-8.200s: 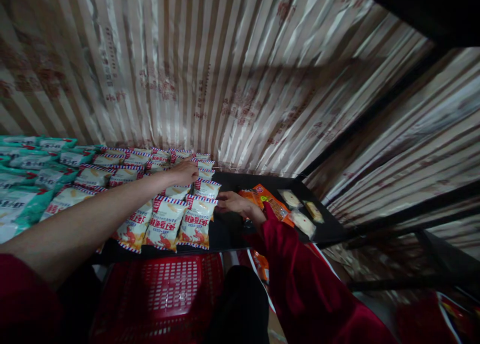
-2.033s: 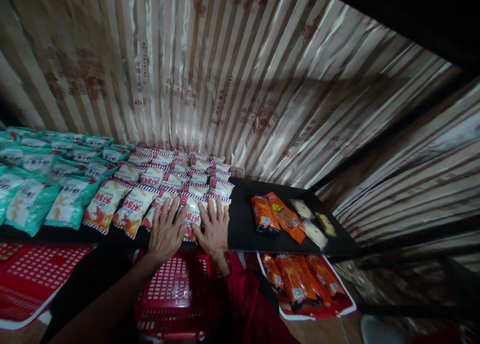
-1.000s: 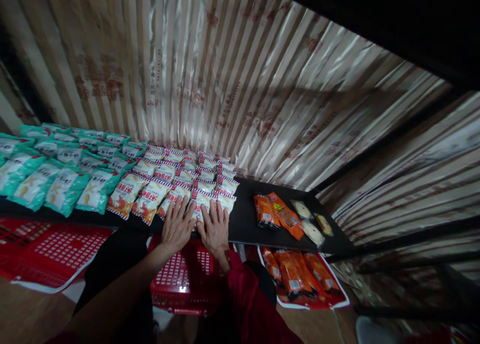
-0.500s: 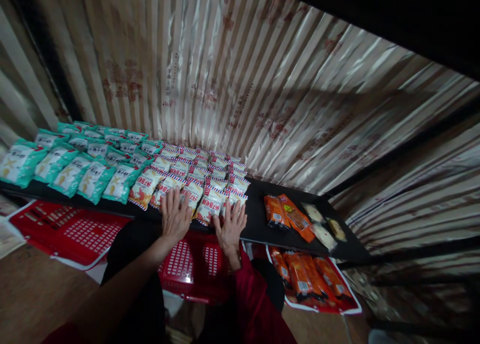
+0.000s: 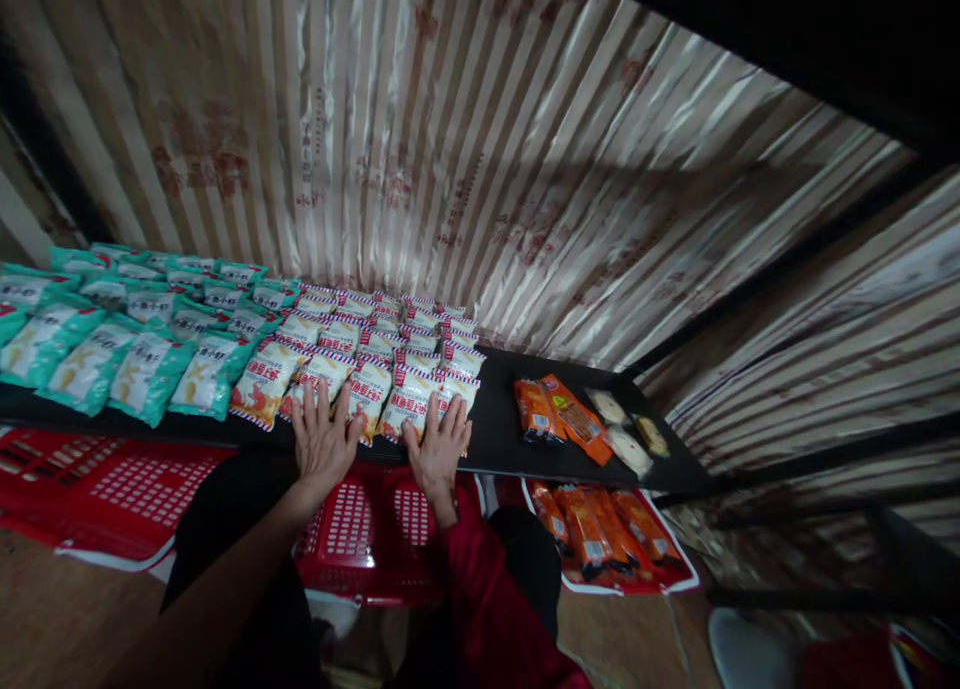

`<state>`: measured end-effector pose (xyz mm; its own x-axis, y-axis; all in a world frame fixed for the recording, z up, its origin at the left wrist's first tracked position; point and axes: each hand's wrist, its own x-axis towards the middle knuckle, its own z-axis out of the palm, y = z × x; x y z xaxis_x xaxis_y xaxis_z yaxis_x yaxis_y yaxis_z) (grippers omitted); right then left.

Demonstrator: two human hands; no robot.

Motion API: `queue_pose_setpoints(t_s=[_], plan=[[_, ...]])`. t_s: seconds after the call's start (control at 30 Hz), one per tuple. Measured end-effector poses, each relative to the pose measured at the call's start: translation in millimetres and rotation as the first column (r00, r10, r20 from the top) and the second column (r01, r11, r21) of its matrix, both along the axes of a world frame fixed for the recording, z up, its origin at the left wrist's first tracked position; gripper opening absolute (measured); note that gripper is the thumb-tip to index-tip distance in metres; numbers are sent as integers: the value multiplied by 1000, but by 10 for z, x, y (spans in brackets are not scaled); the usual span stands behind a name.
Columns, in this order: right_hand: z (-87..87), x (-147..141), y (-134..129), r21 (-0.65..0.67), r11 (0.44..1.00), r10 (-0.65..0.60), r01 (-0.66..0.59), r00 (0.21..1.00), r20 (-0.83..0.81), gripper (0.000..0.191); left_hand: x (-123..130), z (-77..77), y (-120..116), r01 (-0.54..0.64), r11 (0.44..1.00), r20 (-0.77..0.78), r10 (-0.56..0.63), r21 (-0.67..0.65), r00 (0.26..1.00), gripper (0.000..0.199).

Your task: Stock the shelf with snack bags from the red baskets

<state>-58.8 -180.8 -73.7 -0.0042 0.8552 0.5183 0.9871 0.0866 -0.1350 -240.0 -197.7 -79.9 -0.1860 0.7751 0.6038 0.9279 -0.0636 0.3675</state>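
Note:
Rows of white and red snack bags (image 5: 266,377) with striped edges lie on a black shelf (image 5: 499,419). My left hand (image 5: 324,439), fingers spread, rests at the front edge of these bags, over the lower part of one. Just right of it, my right hand (image 5: 437,449) lies with fingers apart on the front bags at the right end of the rows. Neither hand grips anything. Teal snack bags (image 5: 204,374) stand in rows on the left, beside the white and red ones.
Orange packets (image 5: 540,409) and pale clear packs (image 5: 628,450) lie on the shelf's right part. Below are a red basket (image 5: 150,489) at left, another red basket (image 5: 375,569) in the middle, and a basket of orange packets (image 5: 589,534) at right. A striped sheet (image 5: 420,119) hangs behind.
The whole view has shifted, so the shelf and bags appear farther left. Both hands remain spread at the front of the white and red bags.

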Motion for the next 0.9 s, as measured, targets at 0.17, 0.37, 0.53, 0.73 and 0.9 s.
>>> queue_pose_setpoints(t_s=[0.17, 0.37, 0.53, 0.73, 0.9], plan=[[-5, 7, 20, 9, 1000, 18, -18, 1000, 8, 64, 27, -8, 33, 4, 1000, -16, -4, -20, 1000, 53], [-26, 6, 20, 14, 1000, 17, -17, 1000, 7, 63, 39, 3, 41, 10, 999, -14, -11, -32, 1000, 54], [-43, 14, 25, 14, 1000, 12, -12, 1000, 6, 62, 40, 28, 29, 14, 1000, -11, -14, -4, 1000, 55], [-17, 71, -30, 5, 1000, 10, -10, 1000, 9, 66, 70, 33, -5, 49, 999, -66, -50, -10, 997, 54], [-19, 162, -71, -11, 1000, -7, 8, 1000, 6, 66, 90, -6, -14, 120, 991, -100, -125, -50, 987, 55]])
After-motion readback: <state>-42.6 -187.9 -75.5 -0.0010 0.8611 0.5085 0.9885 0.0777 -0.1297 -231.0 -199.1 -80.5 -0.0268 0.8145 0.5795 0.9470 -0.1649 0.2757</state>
